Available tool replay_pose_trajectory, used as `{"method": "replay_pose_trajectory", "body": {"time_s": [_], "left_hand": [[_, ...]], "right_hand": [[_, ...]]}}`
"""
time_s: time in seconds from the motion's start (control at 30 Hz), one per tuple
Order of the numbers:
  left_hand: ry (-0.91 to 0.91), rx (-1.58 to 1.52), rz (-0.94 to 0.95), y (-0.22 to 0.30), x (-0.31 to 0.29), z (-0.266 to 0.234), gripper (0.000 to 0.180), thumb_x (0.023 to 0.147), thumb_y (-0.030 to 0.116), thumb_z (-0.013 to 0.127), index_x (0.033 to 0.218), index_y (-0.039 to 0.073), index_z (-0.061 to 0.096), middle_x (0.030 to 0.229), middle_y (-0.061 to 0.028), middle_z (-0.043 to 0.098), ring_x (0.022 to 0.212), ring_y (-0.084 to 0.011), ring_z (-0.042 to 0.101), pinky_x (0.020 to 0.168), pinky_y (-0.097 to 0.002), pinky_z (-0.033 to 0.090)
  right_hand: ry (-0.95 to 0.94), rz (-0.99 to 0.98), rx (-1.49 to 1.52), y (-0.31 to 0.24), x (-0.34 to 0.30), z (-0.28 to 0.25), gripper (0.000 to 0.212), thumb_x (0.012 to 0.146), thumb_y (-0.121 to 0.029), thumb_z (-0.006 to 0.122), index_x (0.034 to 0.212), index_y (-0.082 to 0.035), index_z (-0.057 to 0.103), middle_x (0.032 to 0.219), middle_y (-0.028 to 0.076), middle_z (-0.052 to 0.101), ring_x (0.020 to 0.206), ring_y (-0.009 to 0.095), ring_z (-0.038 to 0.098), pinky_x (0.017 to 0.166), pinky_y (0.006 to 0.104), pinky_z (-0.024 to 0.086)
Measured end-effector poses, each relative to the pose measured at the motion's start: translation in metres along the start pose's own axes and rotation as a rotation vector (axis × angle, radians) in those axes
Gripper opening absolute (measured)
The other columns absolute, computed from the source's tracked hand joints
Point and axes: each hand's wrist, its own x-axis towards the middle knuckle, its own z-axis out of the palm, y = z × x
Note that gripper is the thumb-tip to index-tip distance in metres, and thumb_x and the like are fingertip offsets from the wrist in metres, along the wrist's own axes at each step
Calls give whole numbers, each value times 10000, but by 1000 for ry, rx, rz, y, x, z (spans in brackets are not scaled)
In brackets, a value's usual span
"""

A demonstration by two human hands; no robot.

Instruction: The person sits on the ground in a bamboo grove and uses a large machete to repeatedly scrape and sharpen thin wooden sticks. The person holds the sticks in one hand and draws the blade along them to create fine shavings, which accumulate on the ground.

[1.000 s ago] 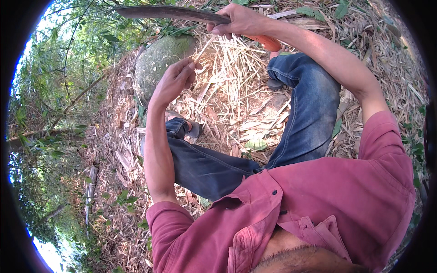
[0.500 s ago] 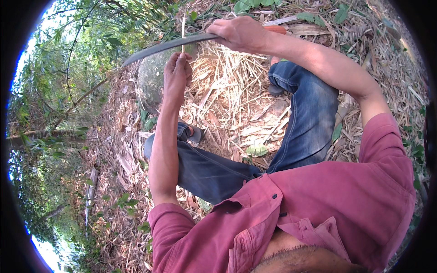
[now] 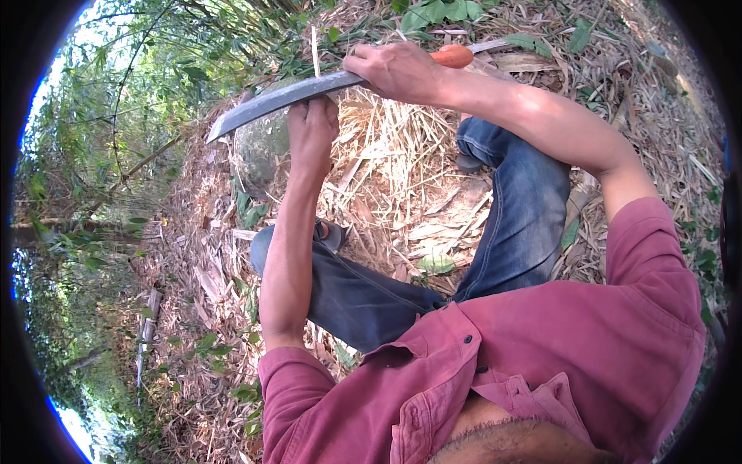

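My left hand (image 3: pixel 312 135) is closed around a thin, pale stick (image 3: pixel 314 52) that stands upright, its upper end showing above a machete blade. The machete (image 3: pixel 282 97) lies across the stick just over my left fingers, its squared tip toward the left. My right hand (image 3: pixel 398 71) grips the machete at the base of the blade, thumb and fingers pressed on the metal. An orange handle (image 3: pixel 452 56) shows just beyond my right wrist. Where the blade meets the stick, my left fingertips are partly hidden.
A rounded grey-green stone (image 3: pixel 261 151) sits behind my left hand. Between my bent legs lies a heap of pale shavings (image 3: pixel 394 143). Dry leaves and bamboo litter (image 3: pixel 205 271) cover the ground, with green plants (image 3: pixel 93 162) to the left.
The machete blade has tilted to show more of its flat side, its tip end lower. My left hand has moved slightly right and down, and the orange handle shows more.
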Motion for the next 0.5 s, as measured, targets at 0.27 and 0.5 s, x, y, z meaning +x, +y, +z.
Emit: {"method": "replay_pose_trajectory", "body": {"time_s": [0.27, 0.5], "left_hand": [[-5, -55, 7, 11, 0, -6, 199, 978, 199, 432, 828, 73, 464, 589, 64, 317, 467, -37, 256, 411, -210, 203], [-20, 62, 65, 18, -21, -9, 196, 980, 174, 413, 979, 25, 540, 579, 75, 338, 444, -21, 276, 390, -189, 224]], "right_hand": [[50, 3, -20, 4, 15, 5, 117, 834, -131, 548, 936, -74, 540, 777, 108, 590, 682, 303, 642, 549, 406, 522], [-107, 262, 13, 30, 34, 9, 139, 906, -204, 500, 933, -80, 557, 706, 100, 603, 642, 260, 648, 535, 397, 524]]}}
